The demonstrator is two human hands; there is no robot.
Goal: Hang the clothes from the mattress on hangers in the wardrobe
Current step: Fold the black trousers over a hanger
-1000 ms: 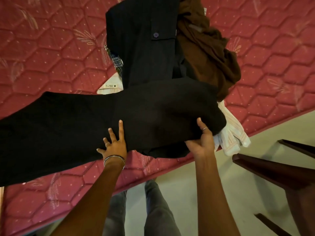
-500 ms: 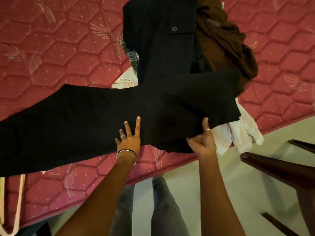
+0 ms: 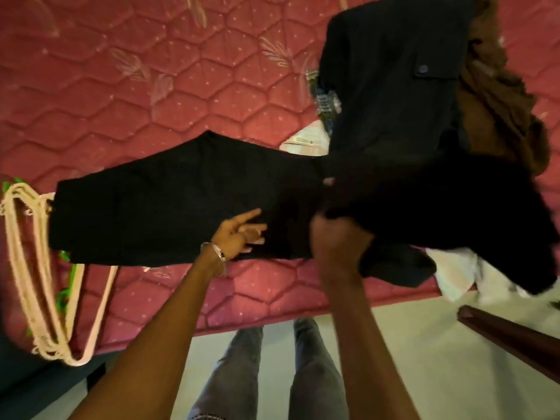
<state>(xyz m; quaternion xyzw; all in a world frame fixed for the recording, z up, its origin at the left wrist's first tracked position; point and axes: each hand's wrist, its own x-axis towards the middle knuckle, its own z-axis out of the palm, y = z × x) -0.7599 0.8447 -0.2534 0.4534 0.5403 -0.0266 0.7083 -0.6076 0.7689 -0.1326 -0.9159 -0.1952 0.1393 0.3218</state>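
A long black garment (image 3: 169,207) lies stretched across the red quilted mattress (image 3: 121,86). My right hand (image 3: 339,241) grips its right end and bunches the cloth. With straight fingers, my left hand (image 3: 239,233) rests flat on the middle of the garment. Behind it a dark shirt with a buttoned pocket (image 3: 391,80) lies on a pile with a brown garment (image 3: 497,110). White clothes (image 3: 463,274) hang over the mattress edge. Cream hangers (image 3: 36,268) lie at the left, with a green hanger (image 3: 68,277) partly under them.
A dark wooden piece of furniture (image 3: 515,338) juts in at the lower right over the pale floor (image 3: 409,344). My legs in grey jeans (image 3: 272,374) stand close to the mattress edge. A checked cloth (image 3: 327,101) and a white label (image 3: 306,140) peek out beside the dark shirt.
The view has swung left, bringing the hangers into sight. My right hand has closed round the garment's end and lifted it. My left hand has turned and lies flatter.
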